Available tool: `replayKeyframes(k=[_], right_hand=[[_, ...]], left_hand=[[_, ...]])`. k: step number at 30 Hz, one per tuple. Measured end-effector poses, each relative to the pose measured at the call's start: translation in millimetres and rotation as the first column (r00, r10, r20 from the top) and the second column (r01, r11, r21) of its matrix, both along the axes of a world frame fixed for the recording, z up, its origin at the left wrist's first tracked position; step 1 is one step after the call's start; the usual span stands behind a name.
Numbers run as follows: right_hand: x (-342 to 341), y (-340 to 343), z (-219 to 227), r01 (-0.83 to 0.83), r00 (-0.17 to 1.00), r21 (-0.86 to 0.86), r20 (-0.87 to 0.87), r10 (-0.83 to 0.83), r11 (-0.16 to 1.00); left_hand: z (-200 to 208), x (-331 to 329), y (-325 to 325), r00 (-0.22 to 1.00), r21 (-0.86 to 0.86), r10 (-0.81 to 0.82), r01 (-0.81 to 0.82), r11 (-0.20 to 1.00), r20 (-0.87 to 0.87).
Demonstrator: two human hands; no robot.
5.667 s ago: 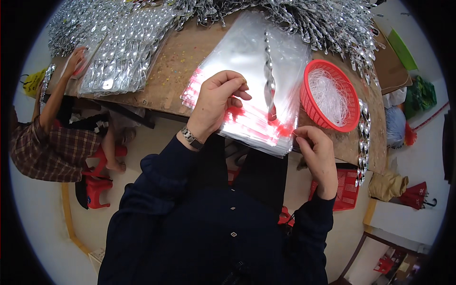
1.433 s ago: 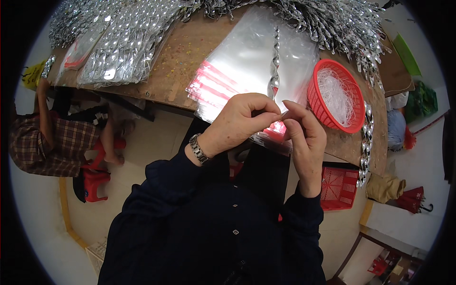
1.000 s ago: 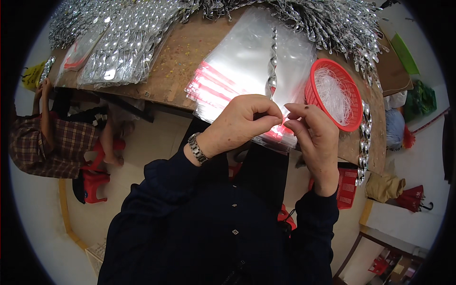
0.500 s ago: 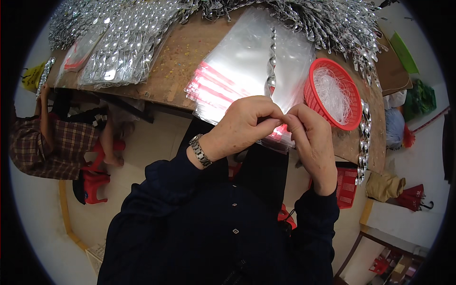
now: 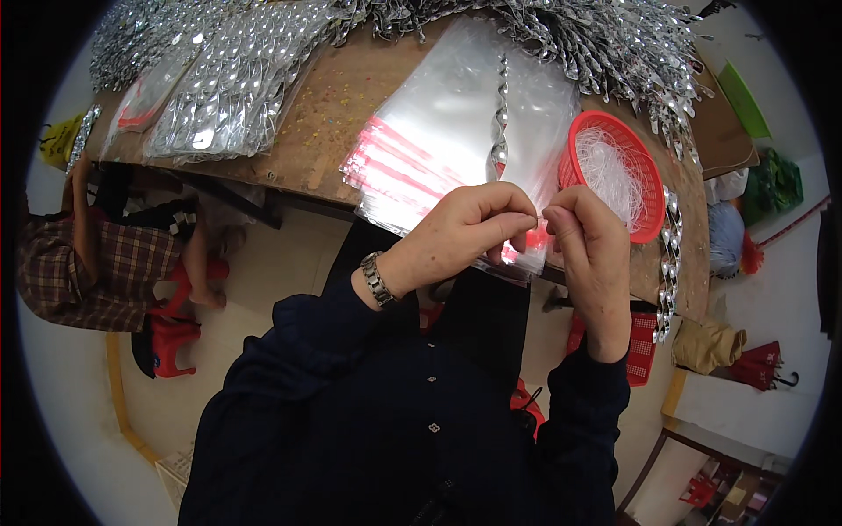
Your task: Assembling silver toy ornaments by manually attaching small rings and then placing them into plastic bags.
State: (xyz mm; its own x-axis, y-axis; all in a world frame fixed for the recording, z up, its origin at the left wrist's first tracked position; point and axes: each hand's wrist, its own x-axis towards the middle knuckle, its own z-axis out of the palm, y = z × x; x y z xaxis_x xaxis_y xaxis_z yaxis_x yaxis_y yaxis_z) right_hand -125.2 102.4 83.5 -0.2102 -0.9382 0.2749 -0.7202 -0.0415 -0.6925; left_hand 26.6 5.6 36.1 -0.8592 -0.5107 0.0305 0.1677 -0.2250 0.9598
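Note:
Both hands hover over the near edge of a stack of clear plastic bags with red-and-white ends (image 5: 421, 105). My left hand (image 5: 460, 230), with a metal watch on its wrist, has thumb and forefinger pinched together. Facing it, my right hand (image 5: 595, 241) is pinched the same way, a small gap between the fingertips. Whatever they hold is too fine to make out. On the bags, just beyond my left hand, lies a twisted silver strip (image 5: 501, 123). Beside my right hand stands a red plastic basket (image 5: 653, 197) with a tangle of clear threads (image 5: 610, 171).
Silver twisted strips (image 5: 605, 44) are heaped along the table's far side. Bagged silver strips (image 5: 224, 96) lie at the left. One strip bundle (image 5: 671, 263) hangs over the right edge. A person in a checked shirt (image 5: 96, 272) sits at the left near a red stool (image 5: 175, 342).
My hands, whose fingertips touched before, have drawn slightly apart. The right hand has moved a little to the right.

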Motion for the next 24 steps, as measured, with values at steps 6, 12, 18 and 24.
replayKeyframes(k=[6,12,18,24], right_hand=[[-3.8,4.9,-0.7,0.044,0.980,0.081,0.189,-0.059,0.996],[-13.5,9.2,-14.2,-0.018,0.815,0.133,0.576,-0.063,0.991],[-14.3,7.6,-42.5,-0.067,0.464,-0.051,0.882,0.076,0.996],[1.8,-2.3,-57.6,0.041,0.449,-0.197,0.879,0.158,0.980]], left_hand=[[-8.5,-2.4,-4.5,0.995,-0.167,0.096,-0.089,0.982,0.031],[-14.0,-2.4,-10.0,0.984,-0.228,0.172,-0.160,0.960,0.033],[-15.7,-7.6,-8.2,0.978,-0.092,0.208,-0.205,0.975,0.032],[-27.0,-10.4,-9.7,0.974,-0.093,0.225,-0.222,0.971,0.029]])
